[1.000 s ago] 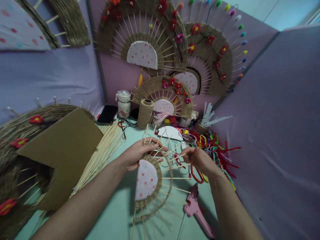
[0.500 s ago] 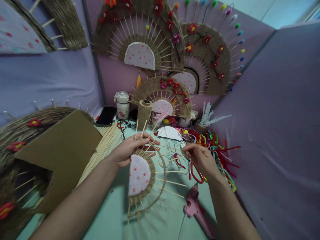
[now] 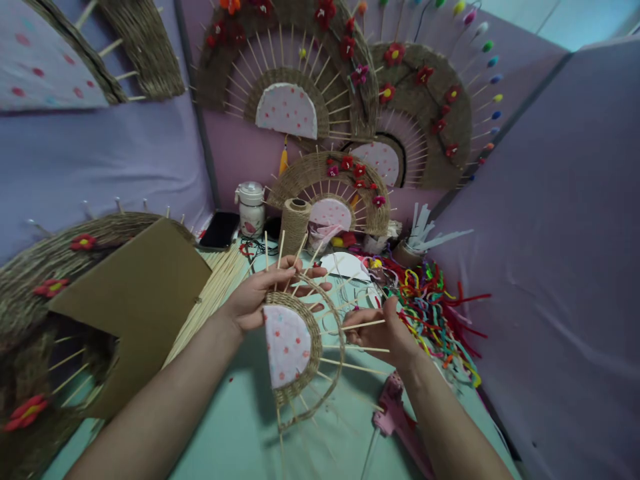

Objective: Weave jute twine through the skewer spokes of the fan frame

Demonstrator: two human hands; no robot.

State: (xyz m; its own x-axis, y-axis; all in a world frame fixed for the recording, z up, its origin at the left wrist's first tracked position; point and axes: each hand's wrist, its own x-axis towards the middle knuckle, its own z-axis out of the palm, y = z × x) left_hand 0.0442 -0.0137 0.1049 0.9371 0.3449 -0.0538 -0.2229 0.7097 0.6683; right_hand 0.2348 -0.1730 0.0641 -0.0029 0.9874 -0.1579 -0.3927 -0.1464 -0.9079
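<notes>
A half-round woven fan frame hangs tilted over the table, its thin wooden sticks fanning out to the right. White cloth with red dots covers its centre. My left hand grips the upper end, thumb in front and fingers spread behind the sticks. At the right-hand rim, my right hand has its fingers curled behind the sticks and its thumb raised. Thin brown twine forms the outer ring and runs to those fingers; the exact pinch is partly hidden.
A pink glue gun lies below my right forearm. Colourful pipe cleaners heap at the right. Behind stand a twine spool and a lidded jar. Cardboard and loose sticks are at left. Finished fans hang on the wall.
My right hand has moved down and slightly left, from a raised pinch to the sticks at the rim. The view has shifted slightly; my left hand keeps its hold.
</notes>
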